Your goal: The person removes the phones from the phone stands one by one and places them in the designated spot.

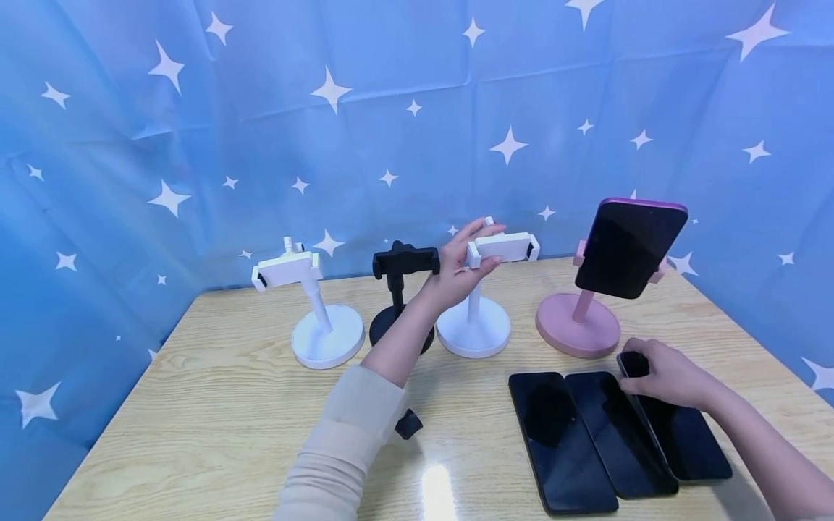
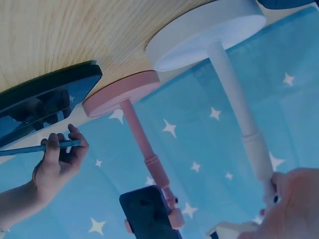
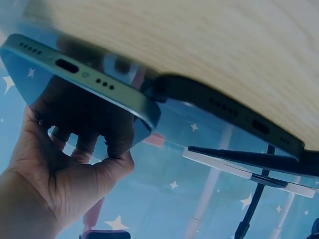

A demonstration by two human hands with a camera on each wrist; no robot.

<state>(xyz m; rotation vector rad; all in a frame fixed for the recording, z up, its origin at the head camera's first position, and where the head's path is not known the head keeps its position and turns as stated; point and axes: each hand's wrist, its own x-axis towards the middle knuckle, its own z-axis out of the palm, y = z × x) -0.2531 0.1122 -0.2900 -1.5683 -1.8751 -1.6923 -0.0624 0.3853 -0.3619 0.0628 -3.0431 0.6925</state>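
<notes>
Nearest me, a sleeve (image 1: 342,449) crosses the table (image 1: 215,405). I have the left hand (image 1: 462,266) gripping a white stand (image 1: 474,329) by its clamp (image 1: 504,247), seemingly steadying it. Stands number four: another white one (image 1: 328,336), a black one (image 1: 406,259), a pink one (image 1: 577,325). Phones: four, one propped in the pink stand (image 1: 632,248), three rowed, probably for reach; the right hand (image 1: 671,373) pinches the rightmost phone (image 1: 691,443). One black scrap (image 1: 408,425).

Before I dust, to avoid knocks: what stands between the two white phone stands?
A black phone stand, partly behind the left forearm; the head view shows it.
</notes>
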